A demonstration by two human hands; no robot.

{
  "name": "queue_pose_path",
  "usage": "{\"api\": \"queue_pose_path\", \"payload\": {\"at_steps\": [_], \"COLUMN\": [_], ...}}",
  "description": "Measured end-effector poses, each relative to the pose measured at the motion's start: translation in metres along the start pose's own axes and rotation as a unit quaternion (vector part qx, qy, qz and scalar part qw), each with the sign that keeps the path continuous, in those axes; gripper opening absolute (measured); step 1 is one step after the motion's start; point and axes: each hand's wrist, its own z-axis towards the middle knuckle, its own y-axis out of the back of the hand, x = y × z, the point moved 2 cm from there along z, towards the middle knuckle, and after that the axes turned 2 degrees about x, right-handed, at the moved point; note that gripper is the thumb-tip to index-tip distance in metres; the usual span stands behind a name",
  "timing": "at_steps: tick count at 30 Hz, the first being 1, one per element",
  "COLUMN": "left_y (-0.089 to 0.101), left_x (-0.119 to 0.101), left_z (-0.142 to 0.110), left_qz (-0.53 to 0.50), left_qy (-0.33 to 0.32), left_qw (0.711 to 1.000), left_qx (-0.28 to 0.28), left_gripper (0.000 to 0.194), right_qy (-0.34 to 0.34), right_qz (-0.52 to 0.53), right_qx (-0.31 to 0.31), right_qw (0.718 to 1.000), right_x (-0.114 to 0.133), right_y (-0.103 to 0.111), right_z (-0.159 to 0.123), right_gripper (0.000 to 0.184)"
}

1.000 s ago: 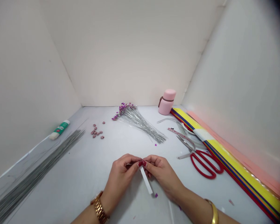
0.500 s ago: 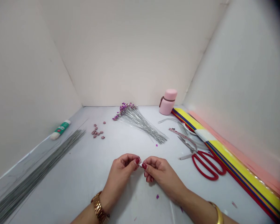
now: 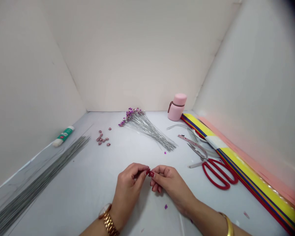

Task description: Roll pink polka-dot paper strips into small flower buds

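My left hand (image 3: 130, 181) and my right hand (image 3: 170, 180) meet over the table, thumbs and forefingers pinched tip to tip. Between them is a small paper strip, folded up and almost wholly covered by the fingers. Beyond my hands, to the left, lies a loose group of small pink paper stars (image 3: 100, 140). Farther back rests a bundle of silvery wire stems (image 3: 152, 131) with purple and pink tips (image 3: 131, 113). A tiny purple scrap (image 3: 166, 206) lies beside my right hand.
Red-handled scissors (image 3: 217, 173) lie at right, near a pink patterned strip (image 3: 186, 139) and long coloured paper sheets (image 3: 238, 164). A pink flask (image 3: 177, 107) stands behind. On the left are grey wires (image 3: 46, 177) and a green glue stick (image 3: 64, 135). White walls enclose the table.
The white strip's long tail that hung below my fingers is out of sight; only a small piece showed half a second ago. My fingertips have come back together, and my left wrist has turned.
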Motion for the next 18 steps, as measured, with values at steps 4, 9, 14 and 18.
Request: {"api": "queue_pose_path", "payload": {"at_steps": [4,9,14,18], "left_y": [0.0000,0.0004,-0.0003,-0.0049], "left_x": [-0.0053,-0.0066,-0.0035,-0.0004], "left_z": [-0.0027,-0.0012,0.0000,-0.0003], "left_qz": [0.091,0.108,-0.026,-0.165], "left_qy": [-0.131,-0.151,-0.032,0.097], "left_qw": [0.987,0.983,0.999,0.981], "left_qx": [-0.016,0.007,0.027,0.025], "left_gripper": [0.015,0.018,0.016,0.014], "right_qy": [-0.003,0.006,0.027,0.052], "right_qz": [0.076,0.131,0.118,0.077], "right_qx": [0.025,0.033,0.019,0.007], "right_qw": [0.997,0.991,0.992,0.996], "right_x": [0.0050,0.0082,0.0098,0.0093], "right_y": [-0.0038,-0.0045,-0.0051,-0.0048], "right_z": [-0.0038,-0.0045,-0.0026,-0.0018], "right_gripper": [0.021,0.019,0.015,0.015]}}
